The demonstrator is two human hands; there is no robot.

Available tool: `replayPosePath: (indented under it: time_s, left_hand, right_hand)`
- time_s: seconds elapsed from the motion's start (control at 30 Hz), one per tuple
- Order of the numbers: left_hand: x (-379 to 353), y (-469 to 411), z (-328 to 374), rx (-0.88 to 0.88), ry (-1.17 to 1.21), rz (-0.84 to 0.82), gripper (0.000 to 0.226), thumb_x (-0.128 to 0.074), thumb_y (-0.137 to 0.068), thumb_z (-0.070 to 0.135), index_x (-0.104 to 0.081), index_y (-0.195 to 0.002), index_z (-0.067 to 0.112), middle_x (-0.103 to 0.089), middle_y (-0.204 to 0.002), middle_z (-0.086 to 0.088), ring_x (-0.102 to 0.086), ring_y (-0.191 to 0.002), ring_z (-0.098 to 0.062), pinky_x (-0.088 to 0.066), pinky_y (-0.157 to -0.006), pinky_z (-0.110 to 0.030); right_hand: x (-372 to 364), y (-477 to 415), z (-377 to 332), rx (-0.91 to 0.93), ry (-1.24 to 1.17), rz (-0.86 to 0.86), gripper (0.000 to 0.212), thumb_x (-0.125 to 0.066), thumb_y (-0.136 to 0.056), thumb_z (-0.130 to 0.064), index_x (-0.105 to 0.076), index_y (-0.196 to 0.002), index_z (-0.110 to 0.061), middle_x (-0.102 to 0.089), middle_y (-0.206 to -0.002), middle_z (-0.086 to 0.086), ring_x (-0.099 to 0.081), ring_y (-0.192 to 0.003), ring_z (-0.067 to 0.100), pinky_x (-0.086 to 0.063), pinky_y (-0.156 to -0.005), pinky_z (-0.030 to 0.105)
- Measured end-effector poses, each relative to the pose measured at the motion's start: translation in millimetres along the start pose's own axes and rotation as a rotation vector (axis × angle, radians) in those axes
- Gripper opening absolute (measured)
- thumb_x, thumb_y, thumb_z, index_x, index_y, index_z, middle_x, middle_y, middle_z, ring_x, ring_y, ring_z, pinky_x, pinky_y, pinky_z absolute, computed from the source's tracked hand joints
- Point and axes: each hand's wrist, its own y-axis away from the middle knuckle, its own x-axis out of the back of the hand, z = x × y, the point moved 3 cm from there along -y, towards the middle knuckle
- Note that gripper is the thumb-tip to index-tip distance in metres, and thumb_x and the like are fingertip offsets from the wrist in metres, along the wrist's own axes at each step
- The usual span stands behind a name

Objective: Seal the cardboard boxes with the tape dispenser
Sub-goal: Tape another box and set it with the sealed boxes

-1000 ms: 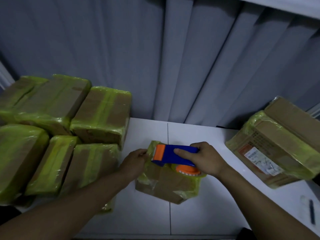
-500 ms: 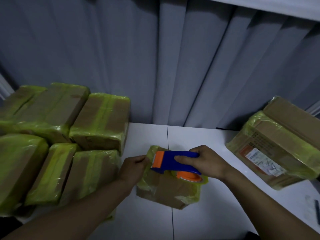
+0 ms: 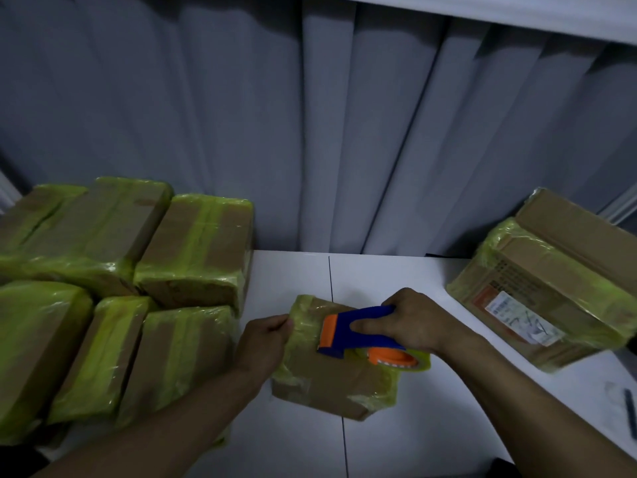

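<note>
Two hands: left hand (image 3: 267,339) grips yellow-taped box (image 3: 337,386), right hand (image 3: 412,326) blue-orange tape dispenser (image 3: 346,334).

At least eight cardboard boxes (image 3: 331,382), one tape dispenser (image 3: 356,334), two hands (image 3: 265,343).

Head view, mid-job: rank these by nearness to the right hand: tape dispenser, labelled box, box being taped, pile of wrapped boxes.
1. tape dispenser, gripped in the right hand.
2. box being taped, just beneath, centre.
3. labelled box, to the right.
4. pile of wrapped boxes, far left.
</note>
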Motion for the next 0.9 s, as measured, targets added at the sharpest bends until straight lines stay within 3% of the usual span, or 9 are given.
replayPosePath:
  time_s: [0.13,0.2,0.27,0.37,0.5,0.63,0.73,0.83,0.9]
  left_hand:
    - [9,-5,3,-0.008,-0.011,0.043,0.025,-0.056,-0.099,0.016,-0.079,-0.087,0.02,-0.076,-0.089,-0.005,-0.071,-0.092,-0.026,-0.056,-0.089,-0.046]
    - [17,-10,8,-0.003,-0.016,0.072,0.029,-0.053,-0.1,0.012,-0.075,-0.082,0.017,-0.073,-0.087,-0.007,-0.068,-0.09,-0.025,-0.052,-0.081,-0.033]
    - [20,-12,13,-0.025,-0.104,0.044,0.025,-0.047,-0.104,0.017,-0.072,-0.108,0.019,-0.068,-0.108,-0.002,-0.061,-0.109,-0.021,-0.044,-0.084,-0.025]
    - [17,-10,13,-0.018,-0.264,-0.091,0.053,-0.036,-0.108,0.031,-0.019,-0.157,0.031,-0.031,-0.157,0.003,-0.031,-0.144,-0.019,-0.031,-0.109,-0.028]
    - [16,3,11,-0.204,-0.384,-0.334,0.05,-0.034,-0.106,0.037,-0.012,-0.148,0.054,0.002,-0.159,0.029,-0.004,-0.15,-0.002,-0.011,-0.124,-0.033]
    - [23,18,17,-0.255,-0.543,-0.534,0.076,-0.062,-0.082,0.071,-0.003,-0.131,0.075,-0.003,-0.139,0.055,-0.02,-0.13,0.023,-0.027,-0.108,-0.01]
    - [27,15,10,-0.396,-0.964,-0.467,0.111,-0.055,-0.069,0.088,0.017,-0.146,0.055,0.022,-0.155,0.033,0.003,-0.147,0.001,-0.02,-0.121,-0.029]
    - [29,8,0,-0.484,-1.247,-0.402,0.109,-0.031,-0.073,0.095,0.017,-0.153,0.04,0.036,-0.155,0.022,0.029,-0.146,-0.011,-0.023,-0.121,-0.046]
    - [27,8,4,-0.531,-1.376,-0.382,0.107,-0.008,-0.074,0.095,0.006,-0.157,0.029,0.031,-0.157,0.018,0.026,-0.148,-0.018,-0.033,-0.115,-0.047]
  right_hand:
    - [-13,-6,-10,0.022,-0.003,0.007,0.071,-0.075,-0.071,-0.074,-0.075,-0.087,-0.005,-0.075,-0.077,0.009,-0.064,-0.062,0.013,-0.047,-0.058,0.027]
    - [-20,-9,-19,0.044,-0.03,0.011,0.072,-0.072,-0.076,-0.072,-0.074,-0.087,-0.001,-0.072,-0.074,0.009,-0.061,-0.059,0.013,-0.045,-0.058,0.027]
    - [-22,-11,-27,0.042,-0.034,-0.033,0.066,-0.067,-0.084,-0.068,-0.072,-0.087,-0.003,-0.068,-0.073,0.007,-0.06,-0.06,0.013,-0.043,-0.059,0.026]
    - [-19,-12,-34,0.023,-0.009,-0.112,0.057,-0.061,-0.093,-0.061,-0.07,-0.09,-0.005,-0.066,-0.078,0.006,-0.059,-0.064,0.014,-0.043,-0.062,0.025]
    - [-15,-9,-34,0.019,-0.025,-0.118,0.039,-0.053,-0.098,-0.044,-0.059,-0.08,-0.009,-0.059,-0.076,0.005,-0.054,-0.067,0.015,-0.039,-0.064,0.027]
    - [-11,-1,-31,0.043,-0.103,-0.094,0.041,-0.063,-0.094,-0.041,-0.071,-0.102,-0.002,-0.073,-0.094,0.009,-0.065,-0.08,0.017,-0.047,-0.069,0.027]
    - [-10,6,-23,0.062,-0.198,-0.046,0.044,-0.069,-0.09,-0.053,-0.074,-0.1,-0.01,-0.076,-0.096,0.006,-0.071,-0.086,0.018,-0.053,-0.072,0.026]
    - [-14,12,-15,0.042,-0.318,0.012,0.056,-0.069,-0.086,-0.063,-0.077,-0.096,-0.008,-0.078,-0.091,0.007,-0.074,-0.086,0.02,-0.058,-0.079,0.032]
    - [-19,14,-12,0.037,-0.361,0.031,0.055,-0.067,-0.089,-0.061,-0.078,-0.096,-0.007,-0.078,-0.09,0.007,-0.074,-0.086,0.021,-0.059,-0.088,0.04]
